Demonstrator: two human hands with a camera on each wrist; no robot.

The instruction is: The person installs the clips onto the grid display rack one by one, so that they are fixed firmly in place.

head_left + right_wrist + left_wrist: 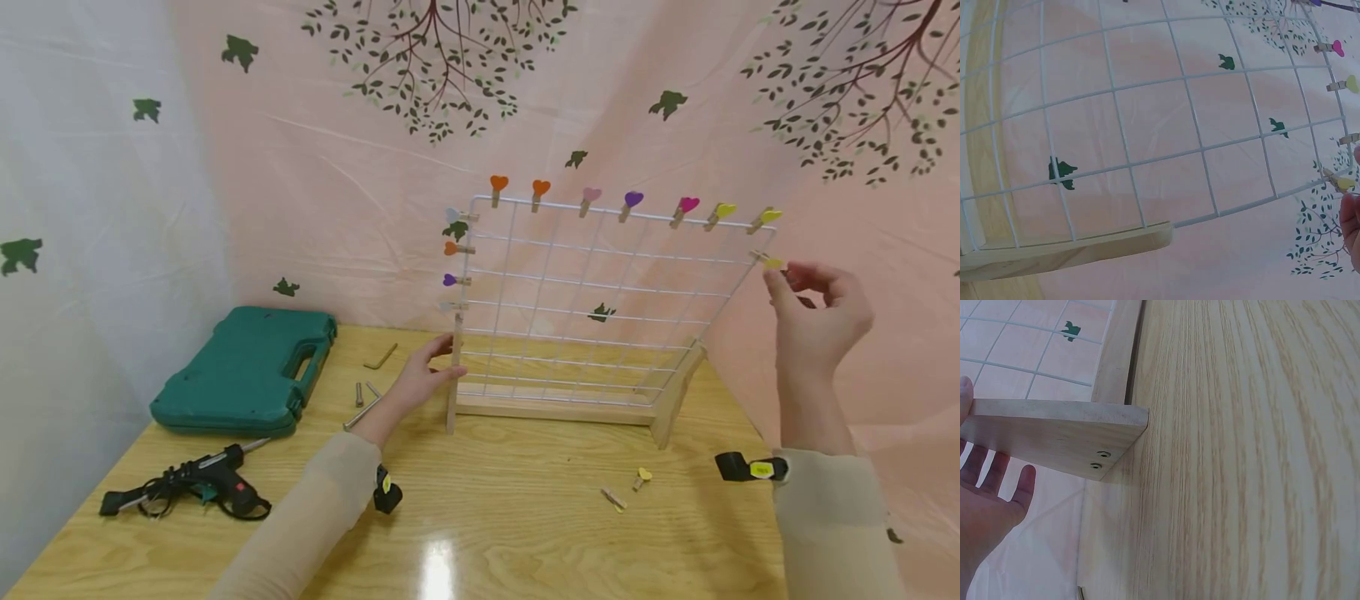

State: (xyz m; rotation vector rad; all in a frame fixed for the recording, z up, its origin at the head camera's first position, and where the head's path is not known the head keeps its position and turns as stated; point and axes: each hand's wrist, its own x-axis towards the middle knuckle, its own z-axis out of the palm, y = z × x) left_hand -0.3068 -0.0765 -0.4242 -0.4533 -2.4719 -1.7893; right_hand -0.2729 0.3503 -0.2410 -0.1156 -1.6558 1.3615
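Observation:
A white wire grid (577, 292) stands in a wooden frame, heart-topped clothespins along its top and left edges. At its upper right edge my right hand (821, 321) pinches a yellow heart clothespin (771, 262); in the right wrist view the clothespin's wooden end (1330, 175) meets the outer wire. My left hand (420, 379) holds the frame's left side board (455, 379), thumb on the near edge and fingers behind. The left wrist view shows this board (1054, 431) with two screw heads near its foot. Two loose clothespins, one with a yellow heart (643, 475), lie on the table.
A green plastic case (232, 371) lies at the table's left, with a black soldering-gun-like tool (217, 479) and its cord in front. Between the case and frame are an L-shaped hex key (382, 356) and several bolts (358, 394). A printed curtain (360, 208) hangs behind.

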